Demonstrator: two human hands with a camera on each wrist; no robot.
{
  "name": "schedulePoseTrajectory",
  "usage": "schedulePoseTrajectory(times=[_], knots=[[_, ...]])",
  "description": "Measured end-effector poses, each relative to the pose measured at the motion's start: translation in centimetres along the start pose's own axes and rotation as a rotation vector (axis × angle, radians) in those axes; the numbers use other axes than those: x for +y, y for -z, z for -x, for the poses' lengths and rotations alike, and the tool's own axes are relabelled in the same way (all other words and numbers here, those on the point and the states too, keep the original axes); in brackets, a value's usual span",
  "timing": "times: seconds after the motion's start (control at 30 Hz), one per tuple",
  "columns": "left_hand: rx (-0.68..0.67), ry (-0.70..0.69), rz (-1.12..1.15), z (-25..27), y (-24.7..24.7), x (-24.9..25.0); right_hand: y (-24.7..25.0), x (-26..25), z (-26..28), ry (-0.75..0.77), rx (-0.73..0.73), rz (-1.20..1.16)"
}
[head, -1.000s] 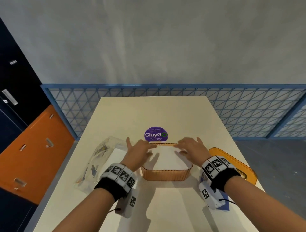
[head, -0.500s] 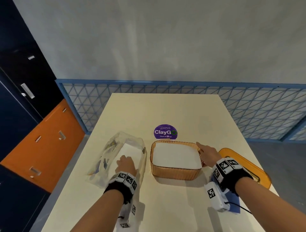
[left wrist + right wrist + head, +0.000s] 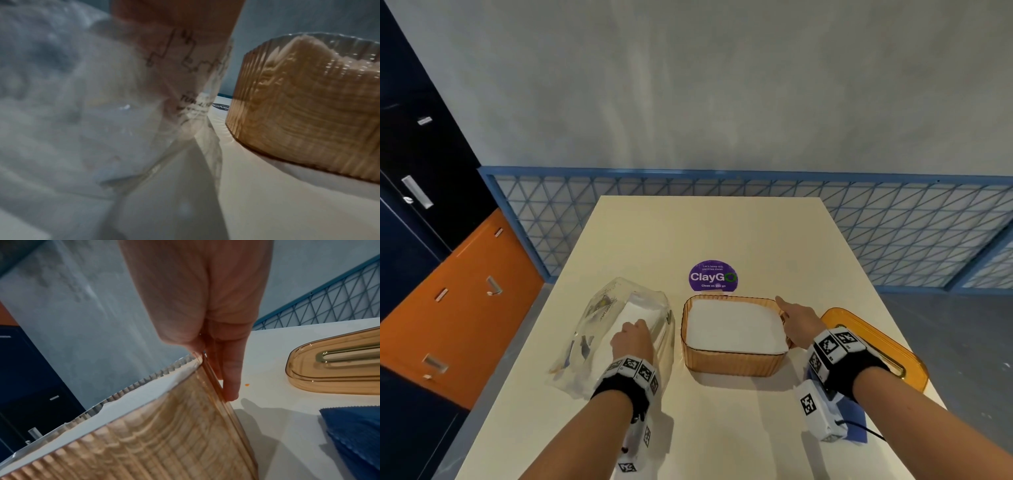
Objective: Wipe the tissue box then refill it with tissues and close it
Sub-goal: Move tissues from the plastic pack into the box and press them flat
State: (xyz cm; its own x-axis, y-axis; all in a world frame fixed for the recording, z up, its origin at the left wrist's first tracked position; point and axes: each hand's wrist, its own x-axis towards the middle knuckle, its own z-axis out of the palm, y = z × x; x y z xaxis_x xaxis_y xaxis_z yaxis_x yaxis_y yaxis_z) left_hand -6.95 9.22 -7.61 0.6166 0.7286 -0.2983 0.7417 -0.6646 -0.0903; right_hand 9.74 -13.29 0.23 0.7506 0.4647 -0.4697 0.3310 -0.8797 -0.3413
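The amber ribbed tissue box (image 3: pixel 732 364) stands open mid-table, filled nearly to the rim with white tissues (image 3: pixel 732 325). My right hand (image 3: pixel 796 320) holds its right wall: the thumb lies over the rim and straight fingers (image 3: pixel 230 382) run down the outside of the box (image 3: pixel 164 443). The amber lid (image 3: pixel 876 342) lies flat to the right, also in the right wrist view (image 3: pixel 333 369). My left hand (image 3: pixel 631 339) is at the mouth of a clear plastic bag (image 3: pixel 613 318) holding more tissues, left of the box (image 3: pixel 308 113). Its fingers are hidden behind the film (image 3: pixel 72 113).
A blue cloth (image 3: pixel 353 431) lies on the table under my right wrist. A purple round sticker (image 3: pixel 713 277) sits just behind the box. The cream table (image 3: pixel 705 233) ends at a blue mesh railing (image 3: pixel 893 240). Orange and dark cabinets (image 3: pixel 465 308) stand to the left.
A second ago both hands pressed on the tissues in the box. The left hand has moved left to the plastic bag, and the right hand has shifted to the box's right wall.
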Motion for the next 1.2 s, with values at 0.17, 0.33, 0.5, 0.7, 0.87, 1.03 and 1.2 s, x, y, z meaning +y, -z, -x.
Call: schedulePoseTrajectory(times=[0.17, 0.33, 0.5, 0.7, 0.87, 1.03, 1.2], knots=[[0.021, 0.045, 0.148, -0.8, 1.0, -1.1, 0.1, -0.1, 0.0, 0.005, -0.018, 0.004], [0.095, 0.096, 0.445, -0.7, 3.1, -3.0, 0.1, 0.1, -0.4, 0.018, -0.046, 0.036], [0.444, 0.047, 0.539, 3.0, 8.2, -3.5, 2.1, -1.0, -0.1, 0.155, 0.208, 0.026], [0.738, -0.291, 0.580, 7.1, 11.1, 1.2, 4.8, -8.6, 2.9, 0.212, -0.113, -0.814], [0.658, -0.646, 0.464, 7.6, 7.8, 5.1, 5.9, -10.1, 3.5, 0.180, -0.275, -0.948], [0.578, -0.713, 0.773, 8.0, 6.2, 5.5, 6.9, -8.1, 2.5, 0.375, 0.191, -0.318], [0.256, -0.266, 1.458, 6.1, 7.7, 5.5, 8.2, -7.3, 4.2, 0.529, 0.285, -0.267]])
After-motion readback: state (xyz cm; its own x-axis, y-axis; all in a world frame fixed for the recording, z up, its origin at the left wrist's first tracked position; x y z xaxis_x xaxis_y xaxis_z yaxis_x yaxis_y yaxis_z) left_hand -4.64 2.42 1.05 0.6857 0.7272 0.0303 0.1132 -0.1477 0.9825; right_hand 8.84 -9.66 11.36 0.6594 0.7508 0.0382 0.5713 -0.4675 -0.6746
